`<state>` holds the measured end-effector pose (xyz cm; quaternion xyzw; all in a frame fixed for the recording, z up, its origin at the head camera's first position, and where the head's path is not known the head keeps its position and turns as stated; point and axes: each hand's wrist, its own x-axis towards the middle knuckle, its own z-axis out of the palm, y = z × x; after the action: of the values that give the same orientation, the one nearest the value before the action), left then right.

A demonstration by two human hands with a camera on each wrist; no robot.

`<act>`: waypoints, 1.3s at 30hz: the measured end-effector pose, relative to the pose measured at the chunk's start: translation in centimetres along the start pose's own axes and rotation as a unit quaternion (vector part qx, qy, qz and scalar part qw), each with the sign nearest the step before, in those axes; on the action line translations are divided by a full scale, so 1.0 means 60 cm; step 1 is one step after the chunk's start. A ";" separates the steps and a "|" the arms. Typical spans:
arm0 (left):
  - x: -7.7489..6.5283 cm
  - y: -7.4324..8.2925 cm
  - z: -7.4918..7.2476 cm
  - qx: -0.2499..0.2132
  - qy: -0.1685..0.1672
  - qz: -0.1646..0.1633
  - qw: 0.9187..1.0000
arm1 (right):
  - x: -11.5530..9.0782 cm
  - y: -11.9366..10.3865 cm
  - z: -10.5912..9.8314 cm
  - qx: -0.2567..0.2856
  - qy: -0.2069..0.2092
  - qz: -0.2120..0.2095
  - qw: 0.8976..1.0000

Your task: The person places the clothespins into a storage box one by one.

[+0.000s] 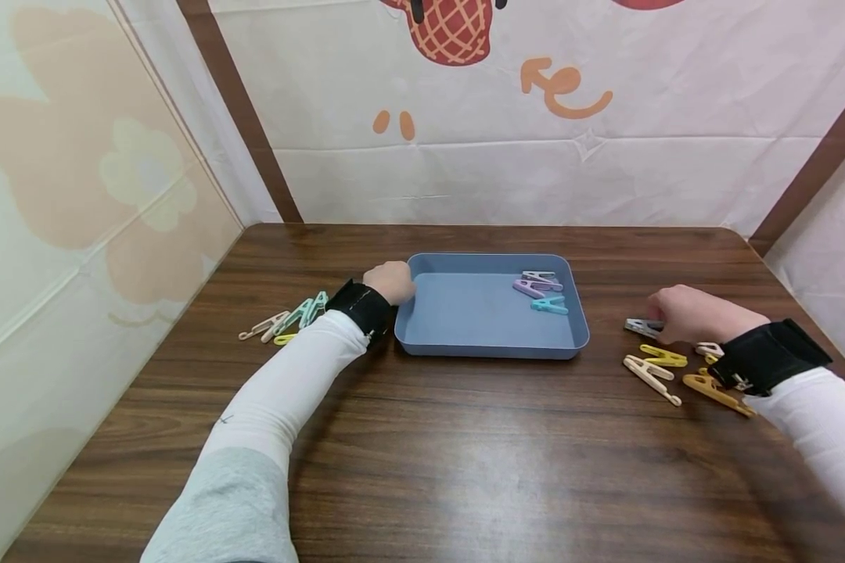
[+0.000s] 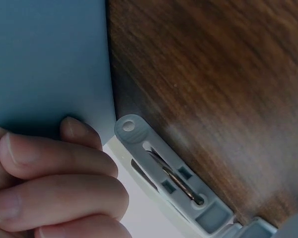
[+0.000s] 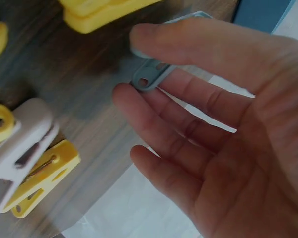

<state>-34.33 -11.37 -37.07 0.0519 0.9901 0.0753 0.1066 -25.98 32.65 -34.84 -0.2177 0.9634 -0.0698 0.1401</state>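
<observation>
My left hand (image 1: 392,282) is at the left edge of the blue tray (image 1: 486,350); in the left wrist view its curled fingers (image 2: 64,198) lie against the tray wall. A pale grey-green clothespin (image 2: 164,173) shows beside those fingers, its end near the tray edge. To the right of the tray, my right hand (image 1: 700,313) pinches a grey clothespin (image 1: 642,327) between thumb and fingers, low over the table. Parts of that clothespin are hidden by the thumb. Inside the tray lie purple clothespins (image 1: 528,288) and a light blue clothespin (image 1: 550,306) at the right side.
Left of the tray sits a small pile with mint clothespins (image 1: 298,314) and beige ones, partly behind my left arm. Around my right wrist lie a yellow clothespin (image 1: 663,356), a cream one (image 1: 652,379) and an orange one (image 1: 718,393). White cloth walls (image 1: 465,188) border the table.
</observation>
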 end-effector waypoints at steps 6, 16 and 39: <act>0.004 -0.004 0.002 0.001 -0.001 0.003 1.000 | 0.013 -0.016 -0.018 0.006 0.021 -0.004 1.000; 0.000 0.001 0.002 0.000 -0.002 -0.005 1.000 | 0.037 -0.065 -0.053 -0.034 0.121 -0.029 0.992; -0.002 0.002 -0.002 0.002 -0.003 -0.008 1.000 | 0.084 -0.163 -0.044 -0.045 0.107 -0.093 0.989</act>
<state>-34.20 -11.26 -36.92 0.0443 0.9903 0.0724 0.1098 -27.23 21.86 -31.63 -0.3040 0.9504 -0.0623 0.0194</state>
